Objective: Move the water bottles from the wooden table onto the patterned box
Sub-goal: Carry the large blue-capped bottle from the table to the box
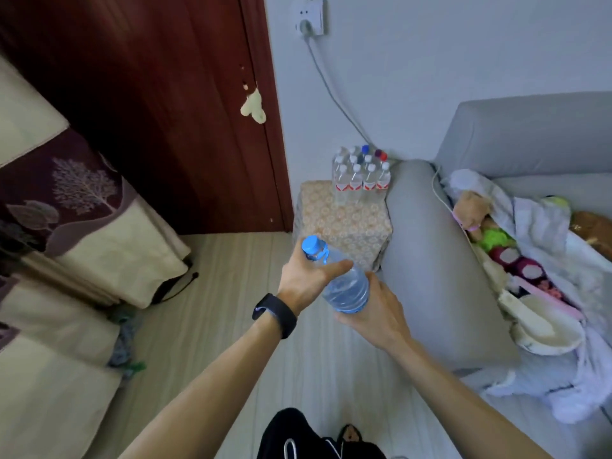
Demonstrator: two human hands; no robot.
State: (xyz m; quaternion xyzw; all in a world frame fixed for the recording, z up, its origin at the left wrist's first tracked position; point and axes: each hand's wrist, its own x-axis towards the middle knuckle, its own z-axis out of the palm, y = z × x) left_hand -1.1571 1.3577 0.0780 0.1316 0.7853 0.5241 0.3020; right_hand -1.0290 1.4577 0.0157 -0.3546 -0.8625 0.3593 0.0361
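I carry a large clear water bottle (344, 286) with a blue cap, tilted with the cap up and to the left, just in front of the patterned box (344, 226). My left hand (306, 276) grips its neck and shoulder. My right hand (374, 309) cups its base from below, fingers curled round it. Several small water bottles (361, 177) stand grouped on the far right part of the box top. The wooden table is out of view.
A grey sofa (440, 260) stands right of the box, piled with toys and cloth (530, 260). A dark red door (165, 111) is behind at the left. Folded bedding (82, 226) lies at the left. A cable (331, 91) hangs from a wall socket.
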